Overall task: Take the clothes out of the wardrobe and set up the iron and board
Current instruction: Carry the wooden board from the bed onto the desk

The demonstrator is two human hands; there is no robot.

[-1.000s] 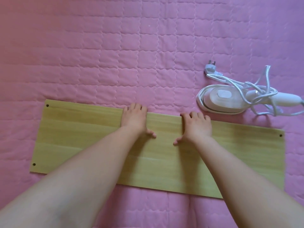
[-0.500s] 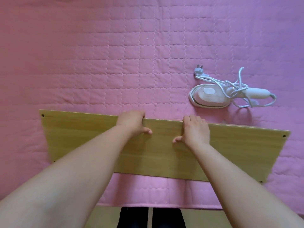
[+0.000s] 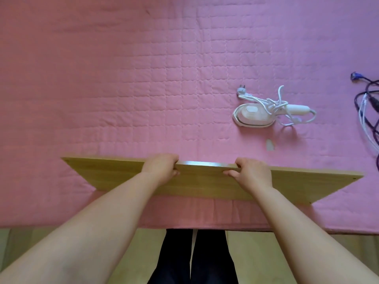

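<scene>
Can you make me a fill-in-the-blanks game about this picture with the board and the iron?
1. Both hands, left hand and right hand, grip the long ____ board.
2. The quilted bedspread is coloured ____.
3. The small white iron has its white ____ bundled on top, unplugged.
4. The iron lies to the ____ of the hands.

Missing words: wooden; pink; cord; right

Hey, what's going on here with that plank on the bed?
A person grips the far edge of a long pale wooden board with the left hand and right hand, tilting it on the pink quilted bedspread. A white iron with its cord bundled lies beyond, unplugged.
</scene>
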